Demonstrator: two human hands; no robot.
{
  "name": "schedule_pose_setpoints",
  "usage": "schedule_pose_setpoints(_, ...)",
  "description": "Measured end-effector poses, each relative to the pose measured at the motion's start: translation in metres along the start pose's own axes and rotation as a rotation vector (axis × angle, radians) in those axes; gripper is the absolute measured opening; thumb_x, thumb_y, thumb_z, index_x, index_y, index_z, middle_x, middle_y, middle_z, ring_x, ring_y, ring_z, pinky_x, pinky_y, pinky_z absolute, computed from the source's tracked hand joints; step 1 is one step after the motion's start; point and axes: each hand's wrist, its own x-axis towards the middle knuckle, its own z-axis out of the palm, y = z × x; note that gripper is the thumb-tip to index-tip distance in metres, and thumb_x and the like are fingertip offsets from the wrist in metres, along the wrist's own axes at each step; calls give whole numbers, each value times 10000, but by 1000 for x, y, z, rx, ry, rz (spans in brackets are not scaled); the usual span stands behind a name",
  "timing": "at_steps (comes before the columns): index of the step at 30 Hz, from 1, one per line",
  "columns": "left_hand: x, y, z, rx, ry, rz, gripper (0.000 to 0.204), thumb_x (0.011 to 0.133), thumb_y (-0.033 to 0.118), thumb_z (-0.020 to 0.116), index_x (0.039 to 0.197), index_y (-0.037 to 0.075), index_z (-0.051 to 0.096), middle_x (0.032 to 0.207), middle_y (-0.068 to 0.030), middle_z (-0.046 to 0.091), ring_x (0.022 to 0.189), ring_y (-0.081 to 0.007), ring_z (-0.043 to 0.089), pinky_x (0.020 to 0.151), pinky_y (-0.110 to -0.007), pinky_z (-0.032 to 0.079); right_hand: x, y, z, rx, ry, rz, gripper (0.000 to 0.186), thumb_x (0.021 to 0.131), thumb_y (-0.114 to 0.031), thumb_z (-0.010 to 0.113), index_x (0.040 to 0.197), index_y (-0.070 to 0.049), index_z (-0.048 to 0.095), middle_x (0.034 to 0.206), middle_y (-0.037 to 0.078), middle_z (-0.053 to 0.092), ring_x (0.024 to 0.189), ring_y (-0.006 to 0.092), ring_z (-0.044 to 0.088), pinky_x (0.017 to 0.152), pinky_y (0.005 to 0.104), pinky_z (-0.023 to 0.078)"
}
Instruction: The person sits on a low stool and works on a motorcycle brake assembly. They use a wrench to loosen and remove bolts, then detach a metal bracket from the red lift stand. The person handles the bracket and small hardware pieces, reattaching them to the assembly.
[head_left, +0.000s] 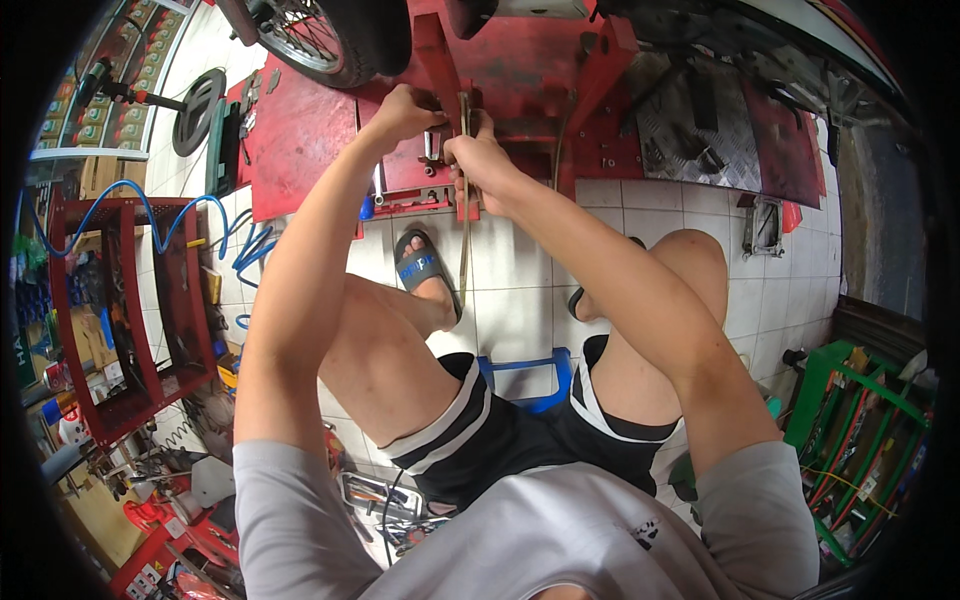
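Both my arms reach forward to a red metal lift stand. My left hand (405,112) is beside a red upright post (437,55), its fingers curled inward; what they pinch, if anything, is hidden. Close by on its right, my right hand (482,165) is closed around a long, thin, brownish strip (464,255) that looks like a drive chain. The strip runs up along the post and hangs down toward the tiled floor. A small silver metal part (432,148) sits between my hands, just below the left one.
A spoked wheel (320,45) stands on the red platform (300,140). To the left are a red shelf rack (140,300) and a coiled blue air hose (240,245). A blue stool (525,372) is between my legs. At right stands a green rack (860,440).
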Motion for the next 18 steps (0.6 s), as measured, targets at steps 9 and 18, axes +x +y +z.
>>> schedule_pose_setpoints(9, 1, 2, -3, 17, -113, -45, 272, 859, 115, 685, 1105, 3, 650, 1019, -72, 682, 890, -136, 639, 799, -293, 539, -1, -1, -2, 0, -12, 0, 762, 730, -76, 532, 1409, -229, 221, 815, 98, 524, 614, 188, 536, 462, 351, 435)
schedule_pose_setpoints(18, -1, 12, -11, 32, -124, 53, 200, 861, 51, 630, 1036, -29, 682, 919, -107, 703, 766, -167, 688, 719, -287, 582, -14, -14, -8, 41, -107, 66, 528, 844, -458, 510, 1251, -194, 302, 719, 53, 436, 576, 159, 527, 545, 366, 518)
